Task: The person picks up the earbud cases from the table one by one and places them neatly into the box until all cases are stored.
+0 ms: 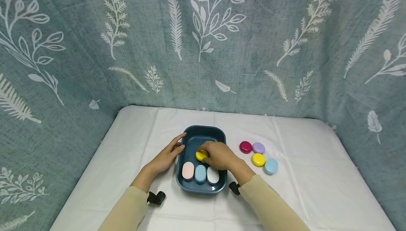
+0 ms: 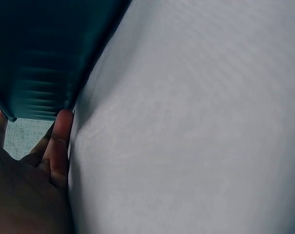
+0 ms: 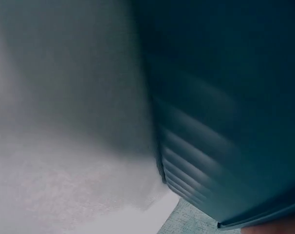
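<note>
A dark blue rectangular tray (image 1: 193, 140) stands on the white-covered table. In its near end sit an oval pale pink piece (image 1: 188, 170), a light blue one (image 1: 200, 173) and a white one (image 1: 213, 175), side by side. My right hand (image 1: 221, 156) reaches in over the right rim and pinches a round, glossy yellow piece (image 1: 201, 155) between thumb and fingers, just beyond the row. At the left rim, my left hand (image 1: 165, 158) touches the tray with fingers extended; the left wrist view shows its fingers (image 2: 64, 126) by the ribbed tray wall (image 2: 38, 83).
Right of the tray lie round pieces: dark red (image 1: 245, 147), lilac (image 1: 258, 148), yellow (image 1: 258, 159) and light blue (image 1: 271, 166). A leaf-patterned grey-green curtain (image 1: 177, 83) borders the table's back and sides. In the right wrist view the tray's outer wall (image 3: 225, 122) fills the right half.
</note>
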`<state>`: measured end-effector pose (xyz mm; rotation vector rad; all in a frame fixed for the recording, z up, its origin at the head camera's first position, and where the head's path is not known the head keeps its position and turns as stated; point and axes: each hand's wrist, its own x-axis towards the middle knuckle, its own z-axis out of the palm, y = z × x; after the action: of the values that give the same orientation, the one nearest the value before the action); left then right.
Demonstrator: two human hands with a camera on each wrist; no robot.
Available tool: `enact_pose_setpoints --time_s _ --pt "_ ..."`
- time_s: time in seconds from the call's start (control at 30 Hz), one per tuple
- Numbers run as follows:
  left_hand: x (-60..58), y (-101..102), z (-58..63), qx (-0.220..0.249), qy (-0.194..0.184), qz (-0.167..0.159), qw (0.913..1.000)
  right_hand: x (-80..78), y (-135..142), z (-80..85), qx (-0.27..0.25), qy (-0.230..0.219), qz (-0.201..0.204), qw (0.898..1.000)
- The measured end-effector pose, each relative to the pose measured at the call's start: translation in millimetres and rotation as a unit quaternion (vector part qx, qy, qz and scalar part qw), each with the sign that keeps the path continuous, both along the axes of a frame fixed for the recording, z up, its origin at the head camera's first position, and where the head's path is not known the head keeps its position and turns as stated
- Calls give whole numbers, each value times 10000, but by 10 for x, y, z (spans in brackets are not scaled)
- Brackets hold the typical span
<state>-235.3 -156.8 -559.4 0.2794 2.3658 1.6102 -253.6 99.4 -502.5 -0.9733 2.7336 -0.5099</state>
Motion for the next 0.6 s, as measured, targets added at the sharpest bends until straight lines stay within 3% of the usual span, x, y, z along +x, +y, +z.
enact_pose_setpoints --time_s 0.27,0.6 --pt "-13 -16 30 -45 44 21 10000 -12 -35 14 154 157 41 9998" --pt "-15 -8 -16 -37 -28 -1 10000 16 -31 -27 283 232 25 9993"
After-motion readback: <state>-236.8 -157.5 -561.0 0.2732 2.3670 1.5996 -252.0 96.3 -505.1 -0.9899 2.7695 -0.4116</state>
